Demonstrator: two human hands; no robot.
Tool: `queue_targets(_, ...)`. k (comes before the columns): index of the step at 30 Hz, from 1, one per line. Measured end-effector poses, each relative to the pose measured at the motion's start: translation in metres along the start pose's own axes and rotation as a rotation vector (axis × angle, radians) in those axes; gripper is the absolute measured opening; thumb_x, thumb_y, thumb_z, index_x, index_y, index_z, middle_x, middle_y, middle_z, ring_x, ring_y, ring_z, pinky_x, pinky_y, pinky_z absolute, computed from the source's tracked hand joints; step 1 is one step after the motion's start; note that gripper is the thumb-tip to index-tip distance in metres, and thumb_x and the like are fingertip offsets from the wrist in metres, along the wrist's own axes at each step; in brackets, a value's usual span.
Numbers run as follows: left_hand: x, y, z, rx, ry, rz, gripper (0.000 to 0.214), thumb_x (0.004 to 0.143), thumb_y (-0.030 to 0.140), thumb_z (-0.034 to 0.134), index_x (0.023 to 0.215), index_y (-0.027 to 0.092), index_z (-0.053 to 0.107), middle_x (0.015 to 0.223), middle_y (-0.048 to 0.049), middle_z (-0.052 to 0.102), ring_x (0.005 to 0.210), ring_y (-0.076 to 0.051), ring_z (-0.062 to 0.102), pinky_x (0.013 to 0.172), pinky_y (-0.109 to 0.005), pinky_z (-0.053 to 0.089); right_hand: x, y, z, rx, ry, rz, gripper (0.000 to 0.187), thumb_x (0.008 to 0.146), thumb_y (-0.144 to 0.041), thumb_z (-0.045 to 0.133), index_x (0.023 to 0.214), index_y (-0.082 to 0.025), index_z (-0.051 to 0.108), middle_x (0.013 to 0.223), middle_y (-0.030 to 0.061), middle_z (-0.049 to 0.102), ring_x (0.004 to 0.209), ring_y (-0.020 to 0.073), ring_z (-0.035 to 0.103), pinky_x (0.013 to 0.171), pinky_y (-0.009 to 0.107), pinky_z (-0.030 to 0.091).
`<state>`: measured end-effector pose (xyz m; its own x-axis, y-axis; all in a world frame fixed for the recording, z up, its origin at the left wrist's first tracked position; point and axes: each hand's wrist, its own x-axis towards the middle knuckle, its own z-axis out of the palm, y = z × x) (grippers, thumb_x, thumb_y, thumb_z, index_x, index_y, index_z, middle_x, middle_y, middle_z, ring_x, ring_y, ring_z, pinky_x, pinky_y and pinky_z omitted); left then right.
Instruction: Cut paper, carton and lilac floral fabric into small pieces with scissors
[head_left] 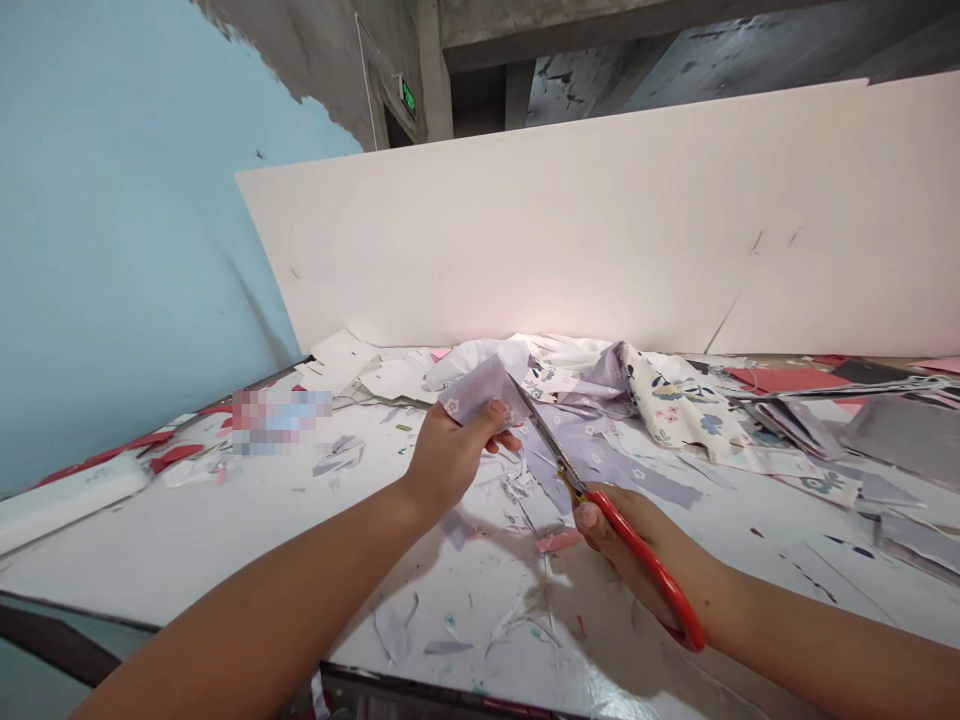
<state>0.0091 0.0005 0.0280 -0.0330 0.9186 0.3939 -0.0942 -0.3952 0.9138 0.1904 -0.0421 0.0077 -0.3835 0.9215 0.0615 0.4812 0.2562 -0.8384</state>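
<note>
My left hand [448, 455] pinches a small lilac fabric piece [480, 388] with white flowers, holding it up above the white table [187, 530]. My right hand [637, 545] grips red-handled scissors [600, 505]; their blades point up and left and meet the edge of the fabric piece beside my left thumb. Under and behind the blades lies more lilac flowered cloth [600, 455]. Small offcuts [525, 500] lie scattered on the table below both hands.
A heap of white and floral fabric [675, 400] lies behind the hands, with grey and red sheets [795, 380] to the right. A tall white board [600, 230] stands along the back. Red scraps [172, 455] and a white roll [67, 495] sit at the left by the blue wall.
</note>
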Motion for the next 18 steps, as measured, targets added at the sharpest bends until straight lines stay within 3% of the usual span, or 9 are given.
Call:
queue_targets(11,0.0003,-0.0003,-0.001,-0.015,-0.002,-0.025,0.024,0.07,0.039,0.063,0.074,0.016,0.06,0.068,-0.0011,0.064,0.054,-0.013,0.06,0.053,-0.024,0.041,0.0006,0.0012,0.001,0.054,-0.003,-0.012,0.049,0.078,-0.066,0.035,0.056,-0.022,0.035,0.051,-0.0049,0.034,0.044,0.0118,0.044,0.053,0.028,0.04)
queue_targets(18,0.0,-0.0004,-0.0015,-0.046,-0.02,-0.03,0.025,0.072,0.04,0.061,0.075,0.015,0.06,0.069,-0.003,0.066,0.053,-0.013,0.06,0.054,-0.026,0.042,0.0019,0.0003,-0.0001,0.051,-0.009,0.011,0.044,0.079,-0.06,0.038,0.058,-0.021,0.038,0.055,-0.0026,0.045,0.054,0.0143,0.053,0.057,0.028,0.043)
